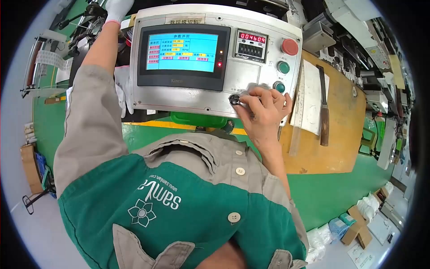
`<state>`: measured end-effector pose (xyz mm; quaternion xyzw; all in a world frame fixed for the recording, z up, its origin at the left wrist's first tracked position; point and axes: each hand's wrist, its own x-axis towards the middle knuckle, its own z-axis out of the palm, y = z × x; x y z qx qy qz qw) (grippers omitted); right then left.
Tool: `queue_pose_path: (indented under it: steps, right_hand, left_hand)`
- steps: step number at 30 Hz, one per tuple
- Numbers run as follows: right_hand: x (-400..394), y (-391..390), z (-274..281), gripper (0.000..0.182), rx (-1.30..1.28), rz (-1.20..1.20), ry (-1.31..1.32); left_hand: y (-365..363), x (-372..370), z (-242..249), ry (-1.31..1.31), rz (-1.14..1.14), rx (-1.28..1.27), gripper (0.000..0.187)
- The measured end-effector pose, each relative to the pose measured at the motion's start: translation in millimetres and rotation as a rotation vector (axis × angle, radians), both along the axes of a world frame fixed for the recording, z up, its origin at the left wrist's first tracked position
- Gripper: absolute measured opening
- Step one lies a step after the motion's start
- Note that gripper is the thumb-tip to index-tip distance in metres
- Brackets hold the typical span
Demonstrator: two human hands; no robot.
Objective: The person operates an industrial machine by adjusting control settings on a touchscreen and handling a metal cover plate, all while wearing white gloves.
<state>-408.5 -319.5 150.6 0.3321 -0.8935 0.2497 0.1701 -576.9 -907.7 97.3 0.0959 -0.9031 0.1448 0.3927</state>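
Note:
My right hand (264, 110) is at the lower edge of a metal control panel (179, 101), thumb and index finger pinched on a black rotary knob (234, 99). Just above that hand sits a green push button (279, 87). My left hand (119, 8), in a white glove with a pink cuff, reaches past the panel's far left corner by dark machine parts; its fingers are cut off by the frame edge. On the panel, a lit touchscreen (181, 53) shows a blue page of settings. Beside it, a counter (251, 45) reads 004609 in red digits.
A red stop button (289, 46) and another green button (283, 67) line the panel's right side. A white glove (124, 89) hangs at its left edge. On the wooden table (336, 157) lie a wooden-handled blade (324, 116), a clear ruler (296, 134) and paper (310, 98).

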Motion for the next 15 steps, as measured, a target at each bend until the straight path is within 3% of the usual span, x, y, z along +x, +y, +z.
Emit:
queue_pose_path:
  steps: [5, 9, 11, 12, 13, 14, 15]
  right_hand:
    - [0.5, 0.1, -0.3, 0.023, -0.023, 0.019, -0.015]
    - [2.4, 2.1, 1.6, 0.024, -0.015, 0.02, -0.016]
    - [0.9, 0.5, 3.6, 0.025, -0.01, 0.032, -0.008]
    - [0.9, 0.8, 2.5, 0.025, -0.008, 0.028, -0.028]
    - [0.9, 1.4, 2.3, 0.026, 0.013, 0.028, -0.032]
    - [1.3, 0.8, 3.7, 0.026, 0.021, 0.027, -0.033]
    - [1.7, 0.0, 5.0, 0.026, 0.03, 0.024, -0.034]
  left_hand:
    - [0.1, 2.0, 1.1, 0.033, -0.031, -0.013, 0.028]
    - [6.1, -0.2, -0.9, -0.115, 0.101, 0.03, 0.026]
    - [7.8, 1.6, -3.6, 0.11, -0.064, -0.038, 0.025]
    - [22.6, 7.1, 8.2, 0.034, -0.012, 0.017, 0.027]
    - [14.8, 3.1, 2.1, 0.121, -0.076, -0.013, 0.018]
    - [52.4, 18.3, 32.3, -0.037, -0.027, 0.093, 0.006]
    - [51.0, 14.7, 28.1, -0.014, 0.013, 0.093, 0.004]
